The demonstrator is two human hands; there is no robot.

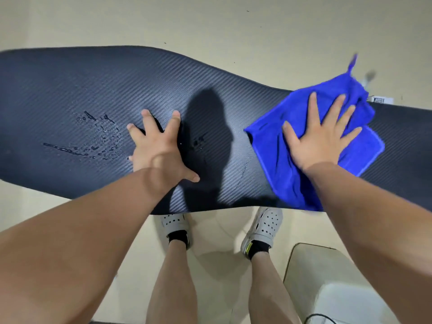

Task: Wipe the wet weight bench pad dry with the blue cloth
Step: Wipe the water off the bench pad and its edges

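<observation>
The black textured bench pad (70, 90) stretches across the view from left to right. Water drops and streaks (98, 136) lie on its left half, with a few more drops (198, 141) near the middle. My left hand (159, 148) rests flat on the pad, fingers spread, just right of the big wet patch. A blue cloth (275, 146) lies spread on the right part of the pad, its near edge hanging over the front. My right hand (320, 136) presses flat on the cloth with straight, spread fingers.
Beige floor (233, 26) surrounds the bench. My feet in white clogs (264, 225) stand just in front of the pad. A pale box or container (327, 288) with a dark cable sits at the lower right. A small white label (381, 100) shows at the pad's far right edge.
</observation>
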